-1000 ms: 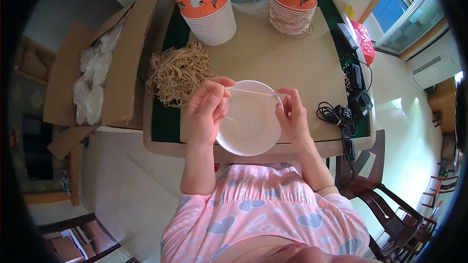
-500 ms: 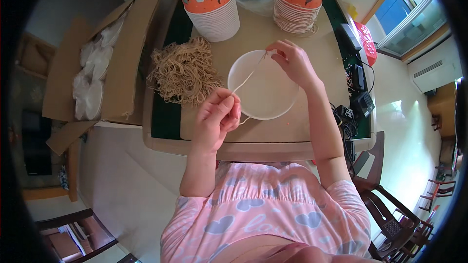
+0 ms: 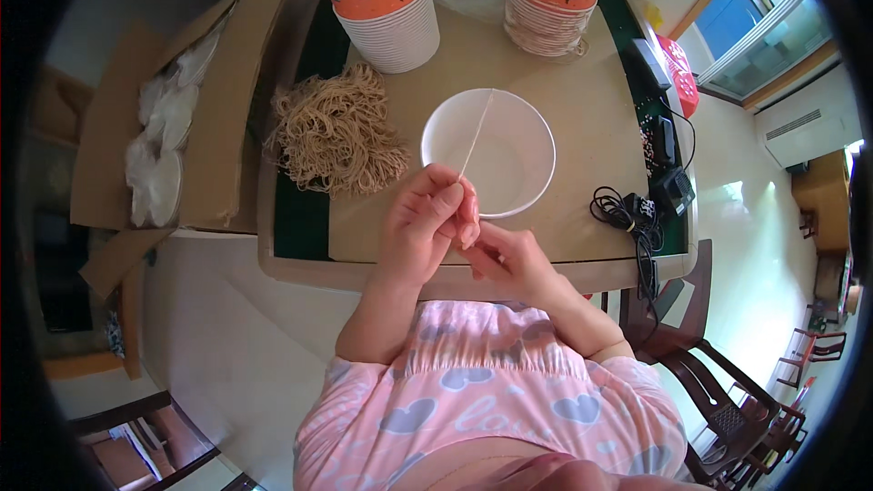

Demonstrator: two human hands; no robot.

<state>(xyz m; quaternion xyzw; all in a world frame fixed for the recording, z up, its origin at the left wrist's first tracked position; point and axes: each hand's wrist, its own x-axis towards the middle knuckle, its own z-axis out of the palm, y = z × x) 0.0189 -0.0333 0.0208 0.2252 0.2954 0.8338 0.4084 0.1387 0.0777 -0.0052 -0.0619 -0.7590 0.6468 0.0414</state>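
Note:
A white paper tub (image 3: 543, 150) stands open-topped in the middle of the table. From my left hand (image 3: 429, 223), closed in a pinch over the tub's near left rim, a thin beige string (image 3: 477, 136) runs up across the opening to the far rim. My right hand (image 3: 514, 259) is just right of and below the left, close to its fingertips, with its own fingers pressed together. What lies between those right fingers is hidden. Left of the tub is a loose heap of beige string (image 3: 341, 132).
Two stacks of paper tubs, the left stack (image 3: 386, 32) and right stack (image 3: 550, 18), stand at the back, each topped with orange print. Black cables (image 3: 618, 209) and adapters lie along the right edge. An open cardboard box (image 3: 223, 127) with white wrapped items is at left.
My right hand has left the tub's far rim and come down toward me beside the left. My left hand has shifted slightly right, still pinching the string.

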